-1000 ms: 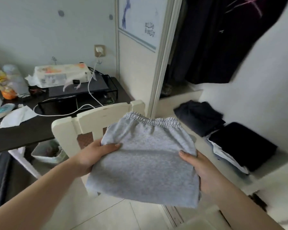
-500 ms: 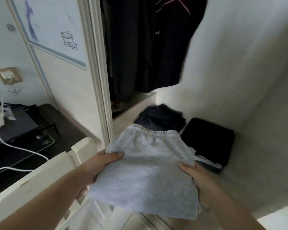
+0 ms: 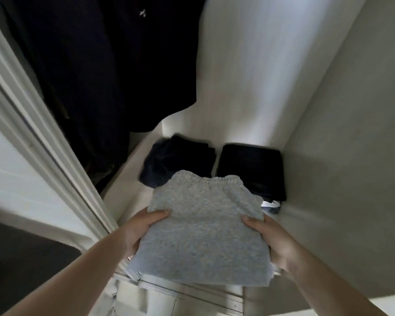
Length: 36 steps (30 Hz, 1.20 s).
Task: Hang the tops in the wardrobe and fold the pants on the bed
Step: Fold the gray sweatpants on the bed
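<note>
Folded grey pants (image 3: pixel 203 226) with an elastic waistband on the far side are held level in front of me over the wardrobe floor. My left hand (image 3: pixel 139 229) grips their left edge, thumb on top. My right hand (image 3: pixel 269 238) grips the right edge the same way. Dark tops (image 3: pixel 96 60) hang in the wardrobe above and to the left. Behind the grey pants, a folded dark garment (image 3: pixel 176 158) and a folded black stack (image 3: pixel 251 167) lie on the wardrobe floor (image 3: pixel 128 185).
The white wardrobe door frame (image 3: pixel 43 144) runs diagonally on the left. White inner walls (image 3: pixel 340 133) close the compartment at the back and right. A white piece shows under the black stack (image 3: pixel 269 204). The wardrobe's bottom track (image 3: pixel 192 295) lies below my hands.
I have turned from the desk and chair to the open wardrobe. Both hands have carried the folded grey pants forward over its floor, close to the folded dark clothes.
</note>
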Tool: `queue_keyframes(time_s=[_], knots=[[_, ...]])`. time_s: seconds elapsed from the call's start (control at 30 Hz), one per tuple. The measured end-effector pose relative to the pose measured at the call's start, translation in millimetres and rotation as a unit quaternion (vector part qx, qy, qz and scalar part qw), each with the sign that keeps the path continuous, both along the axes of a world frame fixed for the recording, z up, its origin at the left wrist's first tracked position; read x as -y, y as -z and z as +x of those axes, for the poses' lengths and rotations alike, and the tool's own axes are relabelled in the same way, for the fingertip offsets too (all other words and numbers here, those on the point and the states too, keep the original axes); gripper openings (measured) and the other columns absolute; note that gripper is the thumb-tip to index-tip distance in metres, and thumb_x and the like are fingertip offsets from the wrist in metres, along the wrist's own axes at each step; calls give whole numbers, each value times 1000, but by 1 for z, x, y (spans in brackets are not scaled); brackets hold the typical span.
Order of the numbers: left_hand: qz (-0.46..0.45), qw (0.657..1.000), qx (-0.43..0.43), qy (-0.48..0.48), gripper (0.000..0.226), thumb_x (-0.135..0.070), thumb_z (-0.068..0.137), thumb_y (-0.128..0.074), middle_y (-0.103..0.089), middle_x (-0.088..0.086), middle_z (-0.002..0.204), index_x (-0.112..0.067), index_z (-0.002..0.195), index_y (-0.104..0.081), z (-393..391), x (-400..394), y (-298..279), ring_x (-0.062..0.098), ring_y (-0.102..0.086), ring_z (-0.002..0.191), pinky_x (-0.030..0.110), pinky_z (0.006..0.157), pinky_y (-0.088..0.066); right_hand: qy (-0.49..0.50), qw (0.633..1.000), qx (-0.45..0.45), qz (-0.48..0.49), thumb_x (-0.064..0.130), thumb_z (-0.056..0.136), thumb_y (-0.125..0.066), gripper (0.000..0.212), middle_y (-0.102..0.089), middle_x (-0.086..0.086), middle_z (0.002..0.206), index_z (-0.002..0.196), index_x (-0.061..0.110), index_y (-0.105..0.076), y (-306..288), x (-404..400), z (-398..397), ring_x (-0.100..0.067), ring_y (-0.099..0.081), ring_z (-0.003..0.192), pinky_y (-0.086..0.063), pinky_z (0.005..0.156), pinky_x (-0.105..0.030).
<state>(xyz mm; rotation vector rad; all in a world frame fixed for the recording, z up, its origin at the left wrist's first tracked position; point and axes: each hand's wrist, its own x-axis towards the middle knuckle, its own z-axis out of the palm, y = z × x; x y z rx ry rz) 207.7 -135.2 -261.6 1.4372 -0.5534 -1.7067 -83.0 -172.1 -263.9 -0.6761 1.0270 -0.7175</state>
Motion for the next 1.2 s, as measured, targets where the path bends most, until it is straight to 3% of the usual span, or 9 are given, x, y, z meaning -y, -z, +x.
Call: queue_keyframes(time_s=[0.13,0.23,0.37,0.53,0.63,0.77,0.93,1.0,1.2], knots=[[10,999,16,31,30,-22,85,-65,-73,16,95,-13,113,-63,8,41,7,31,-71,82,36,67,-55,10,1000,-11,7,21,71,-77,58,-67,-21,113,123,8,-57,16,31,6,-37,-67,100,-55,81,-45],[16,999,24,42,30,-23,86,-63,-73,15,97,-15,116,-63,17,74,15,30,-71,84,34,67,-55,5,1000,-8,15,24,65,-79,64,-68,-22,111,123,7,-58,27,62,15,-38,-67,98,-56,75,-43],[39,998,25,50,35,-23,88,-62,-69,18,110,-13,122,-62,34,132,32,33,-68,99,36,77,-55,18,999,9,38,13,79,-72,47,-68,-22,109,124,8,-56,46,117,34,-38,-68,94,-57,67,-42],[59,996,52,47,38,-21,87,-62,-68,21,111,-7,122,-60,54,216,61,36,-66,101,40,81,-55,0,999,20,43,18,86,-63,38,-68,-16,114,123,20,-57,73,207,52,-36,-66,102,-55,79,-47],[58,992,97,60,38,-21,87,-63,-70,18,108,-10,123,-58,68,269,71,32,-68,97,36,75,-55,-10,999,20,32,20,86,-63,39,-68,-13,116,124,23,-57,93,260,67,-33,-66,105,-51,90,-51],[29,985,150,82,44,-27,84,-67,-72,9,108,-20,125,-55,92,334,83,26,-69,99,38,82,-51,-11,1000,25,9,19,88,-62,40,-68,-8,117,128,23,-55,119,322,92,-28,-66,106,-54,87,-44],[-5,966,247,82,32,-24,87,-65,-71,9,105,-18,118,-59,113,400,113,25,-69,93,37,81,-53,8,999,47,12,19,88,-63,41,-67,-7,119,128,26,-54,163,378,120,-27,-66,106,-51,92,-48],[3,957,278,82,35,-26,85,-69,-69,10,108,-17,118,-60,117,414,134,28,-66,98,43,92,-50,11,999,28,15,18,89,-63,42,-65,-8,121,129,25,-52,182,390,129,-28,-65,107,-50,94,-49],[16,943,328,56,44,-29,84,-70,-65,10,115,-15,124,-59,118,409,188,27,-63,102,41,91,-50,19,999,-42,29,35,84,-69,61,-60,-2,126,138,31,-41,213,384,139,-23,-61,112,-47,99,-49]])
